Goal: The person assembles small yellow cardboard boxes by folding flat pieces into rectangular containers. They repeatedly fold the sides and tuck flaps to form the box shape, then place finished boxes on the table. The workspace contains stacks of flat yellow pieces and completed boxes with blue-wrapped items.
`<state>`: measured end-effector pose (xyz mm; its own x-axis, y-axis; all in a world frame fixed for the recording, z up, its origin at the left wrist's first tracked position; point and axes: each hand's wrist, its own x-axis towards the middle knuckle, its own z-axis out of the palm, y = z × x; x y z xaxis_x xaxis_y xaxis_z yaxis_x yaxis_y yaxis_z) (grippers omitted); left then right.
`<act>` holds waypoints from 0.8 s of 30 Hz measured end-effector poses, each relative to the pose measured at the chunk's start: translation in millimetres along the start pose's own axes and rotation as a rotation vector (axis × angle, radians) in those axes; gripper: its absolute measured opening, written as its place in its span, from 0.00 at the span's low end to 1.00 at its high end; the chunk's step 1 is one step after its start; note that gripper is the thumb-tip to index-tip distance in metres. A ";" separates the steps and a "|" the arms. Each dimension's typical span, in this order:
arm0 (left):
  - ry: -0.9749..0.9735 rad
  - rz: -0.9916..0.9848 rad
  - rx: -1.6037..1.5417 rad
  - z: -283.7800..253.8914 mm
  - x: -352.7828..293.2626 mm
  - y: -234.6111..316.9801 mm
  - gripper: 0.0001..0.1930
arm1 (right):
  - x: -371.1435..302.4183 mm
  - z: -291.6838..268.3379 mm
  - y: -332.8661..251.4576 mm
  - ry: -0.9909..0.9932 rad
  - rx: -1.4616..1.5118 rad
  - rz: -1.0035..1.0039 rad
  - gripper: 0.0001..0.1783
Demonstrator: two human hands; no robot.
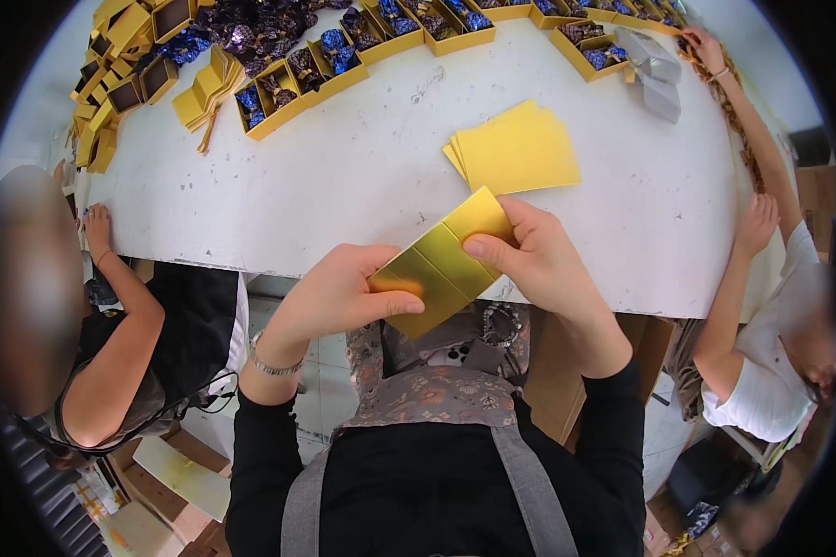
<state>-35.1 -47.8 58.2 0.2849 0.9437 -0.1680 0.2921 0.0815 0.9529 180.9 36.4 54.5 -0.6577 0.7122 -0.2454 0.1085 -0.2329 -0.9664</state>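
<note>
Between my two hands, over the near table edge, I hold a shiny gold card strip [441, 266] with crease lines across it. My left hand [344, 292] grips its lower left end, thumb on top. At its upper right end my right hand [539, 251] pinches it between thumb and fingers. The strip is tilted, its right end higher in view. Just beyond it lies a fanned stack of flat yellow-gold cards [520, 148] on the white table. The fingers under the strip are mostly hidden.
A curved row of gold boxes [330, 84] with blue and dark wrapped pieces lines the far side. Empty gold boxes [111, 84] pile up far left, near folded gold card pieces [206, 93]. Clear plastic boxes [650, 70] stand far right. A co-worker sits on each side.
</note>
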 end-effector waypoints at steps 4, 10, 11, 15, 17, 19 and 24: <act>-0.065 0.044 0.259 -4.6 -10.3 15.8 0.15 | 1.0 -4.8 -3.6 -0.172 0.157 0.101 0.17; -0.041 0.517 0.258 11.6 -6.5 17.6 0.13 | 7.1 17.9 40.7 -0.755 0.936 0.385 0.24; -0.077 0.342 0.279 3.6 -12.5 13.8 0.15 | 9.0 17.6 40.6 -0.716 0.932 0.346 0.24; 0.263 0.109 -0.173 11.3 -13.4 11.5 0.22 | 7.3 18.5 41.5 -0.546 0.877 0.321 0.23; 0.157 0.151 -0.031 5.7 -12.9 21.4 0.21 | 7.7 20.2 37.1 -0.615 0.888 0.361 0.23; 0.055 0.214 0.009 5.7 -12.2 19.3 0.20 | 5.4 25.6 42.3 -0.690 0.922 0.425 0.22; -0.007 0.386 0.032 5.4 0.8 -23.0 0.25 | 4.8 34.0 65.3 -0.636 0.953 0.501 0.21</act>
<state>-36.7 -50.7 34.7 0.3855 0.9008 0.1998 0.1902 -0.2895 0.9381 159.5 2.0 -7.2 -0.9722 0.0231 -0.2331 0.0426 -0.9610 -0.2731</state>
